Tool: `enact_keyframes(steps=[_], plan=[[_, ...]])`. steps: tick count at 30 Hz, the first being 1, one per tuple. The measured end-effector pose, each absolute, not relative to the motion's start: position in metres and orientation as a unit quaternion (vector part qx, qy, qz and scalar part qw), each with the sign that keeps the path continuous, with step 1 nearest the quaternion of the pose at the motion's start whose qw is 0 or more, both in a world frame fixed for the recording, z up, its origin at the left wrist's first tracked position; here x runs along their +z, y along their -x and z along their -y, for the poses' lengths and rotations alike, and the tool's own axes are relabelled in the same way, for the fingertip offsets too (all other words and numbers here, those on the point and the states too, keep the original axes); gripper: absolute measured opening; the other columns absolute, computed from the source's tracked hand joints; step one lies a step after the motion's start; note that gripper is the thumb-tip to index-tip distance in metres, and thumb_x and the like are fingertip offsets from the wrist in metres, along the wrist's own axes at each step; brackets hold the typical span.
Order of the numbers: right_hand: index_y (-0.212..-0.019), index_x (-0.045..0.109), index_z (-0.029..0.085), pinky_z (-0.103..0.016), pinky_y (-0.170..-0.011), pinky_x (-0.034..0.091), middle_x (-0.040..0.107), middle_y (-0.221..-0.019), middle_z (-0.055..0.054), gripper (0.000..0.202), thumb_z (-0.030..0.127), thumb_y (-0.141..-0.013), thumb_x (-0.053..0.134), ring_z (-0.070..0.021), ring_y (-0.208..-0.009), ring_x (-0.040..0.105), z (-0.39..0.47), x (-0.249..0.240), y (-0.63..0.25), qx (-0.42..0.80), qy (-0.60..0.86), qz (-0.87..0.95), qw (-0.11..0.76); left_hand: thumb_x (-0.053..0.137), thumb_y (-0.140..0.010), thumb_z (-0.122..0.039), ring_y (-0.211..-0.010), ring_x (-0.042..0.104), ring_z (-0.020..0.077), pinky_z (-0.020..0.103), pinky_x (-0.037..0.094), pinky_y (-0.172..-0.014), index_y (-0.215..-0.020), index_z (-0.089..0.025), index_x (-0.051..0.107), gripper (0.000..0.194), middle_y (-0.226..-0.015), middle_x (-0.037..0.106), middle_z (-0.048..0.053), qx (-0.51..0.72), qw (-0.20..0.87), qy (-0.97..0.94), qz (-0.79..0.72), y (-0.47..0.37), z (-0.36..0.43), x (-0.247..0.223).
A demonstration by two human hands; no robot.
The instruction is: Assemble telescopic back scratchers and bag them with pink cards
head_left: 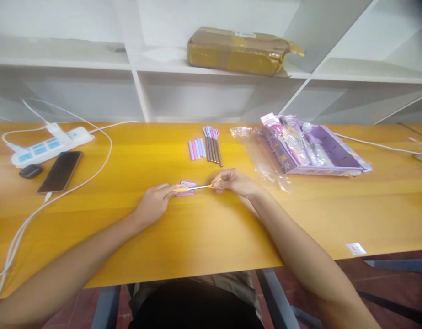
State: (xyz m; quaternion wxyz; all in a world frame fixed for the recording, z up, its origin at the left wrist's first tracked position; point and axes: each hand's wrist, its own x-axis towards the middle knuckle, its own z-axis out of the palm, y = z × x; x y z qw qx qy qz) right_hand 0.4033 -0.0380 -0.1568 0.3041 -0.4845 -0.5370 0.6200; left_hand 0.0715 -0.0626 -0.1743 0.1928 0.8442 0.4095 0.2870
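My left hand [156,201] pinches the yellow handle of a thin metal rod tool [198,188], and my right hand [229,180] closes on its small yellow end. The rod lies level between both hands, low over the table. Beneath it, partly hidden, are small pink pieces [186,193]. Farther back lie several pink, purple and blue tubes [197,149] in a row. Beside them, to the right, are several dark metal rods [213,151] with curved pink and blue tops.
On the right, a purple box [341,148] holds plastic-wrapped items, with clear wrapping [262,153] beside it. On the left are a phone [61,171], a power strip [53,145] and white cables. A taped parcel [236,50] rests on the shelf. A sticker [356,248] lies near the front edge.
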Motion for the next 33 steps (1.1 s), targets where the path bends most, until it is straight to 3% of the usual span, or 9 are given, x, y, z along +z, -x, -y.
enact_keyframes(steps=[6,10,15,20,28,31,33], plan=[[-0.084,0.076,0.014,-0.029,-0.068,0.059,0.075,-0.073,-0.005,0.047,0.049,-0.063,0.098,-0.0138,-0.064,0.069,0.038,-0.154,-0.407,0.625,0.48,0.547,0.284,0.044,-0.111,-0.035,-0.091,0.071,0.0202,0.029,0.054,-0.082,-0.133,-0.025,0.073,0.038,-0.103,0.076,0.006,0.239,0.216,-0.858,-0.4,-0.07,0.06,-0.169],[-0.087,0.073,0.015,-0.026,-0.066,0.059,0.074,-0.074,-0.003,0.048,0.054,-0.069,0.094,-0.0123,-0.064,0.069,0.037,-0.157,-0.405,0.614,0.483,0.55,0.295,0.042,-0.112,-0.04,-0.087,0.07,0.02,0.03,0.052,-0.081,-0.13,-0.027,0.074,0.04,-0.099,0.075,0.004,0.217,0.24,-0.845,-0.425,-0.071,0.056,-0.165],[-0.086,0.068,0.016,-0.021,-0.053,0.052,0.067,-0.064,0.001,0.05,0.06,-0.073,0.089,-0.0107,-0.056,0.064,0.035,-0.16,-0.396,0.595,0.49,0.549,0.322,0.041,-0.111,-0.043,-0.091,0.07,0.0207,0.031,0.051,-0.084,-0.129,-0.026,0.074,0.041,-0.103,0.076,0.004,0.214,0.266,-0.825,-0.45,-0.071,0.057,-0.16],[-0.091,0.064,0.018,-0.022,-0.051,0.049,0.061,-0.055,0.005,0.051,0.066,-0.08,0.079,-0.0108,-0.05,0.058,0.035,-0.16,-0.388,0.568,0.487,0.558,0.358,0.038,-0.111,-0.048,-0.101,0.07,0.022,0.031,0.051,-0.091,-0.124,-0.026,0.073,0.043,-0.115,0.077,0.004,0.22,0.289,-0.806,-0.467,-0.068,0.057,-0.157],[-0.106,0.058,0.021,-0.023,-0.051,0.037,0.048,-0.054,0.01,0.044,0.062,-0.092,0.064,-0.0097,-0.047,0.046,0.036,-0.169,-0.38,0.522,0.458,0.545,0.469,0.036,-0.11,-0.055,-0.081,0.066,0.02,0.028,0.048,-0.076,-0.111,-0.022,0.072,0.049,-0.092,0.074,0.001,0.245,0.284,-0.774,-0.511,-0.066,0.054,-0.154],[-0.109,0.059,0.02,-0.024,-0.053,0.036,0.049,-0.059,0.009,0.045,0.062,-0.093,0.064,-0.0092,-0.049,0.046,0.036,-0.171,-0.378,0.509,0.448,0.548,0.49,0.034,-0.111,-0.053,-0.076,0.065,0.0187,0.027,0.047,-0.071,-0.109,-0.021,0.072,0.05,-0.086,0.072,0.0,0.242,0.278,-0.778,-0.508,-0.064,0.053,-0.155],[-0.112,0.061,0.02,-0.024,-0.055,0.038,0.053,-0.065,0.008,0.047,0.063,-0.092,0.066,-0.0085,-0.051,0.046,0.036,-0.171,-0.378,0.495,0.445,0.553,0.502,0.033,-0.112,-0.049,-0.081,0.068,0.0193,0.028,0.049,-0.074,-0.115,-0.022,0.071,0.047,-0.093,0.075,0.001,0.241,0.241,-0.8,-0.494,-0.061,0.053,-0.158]])
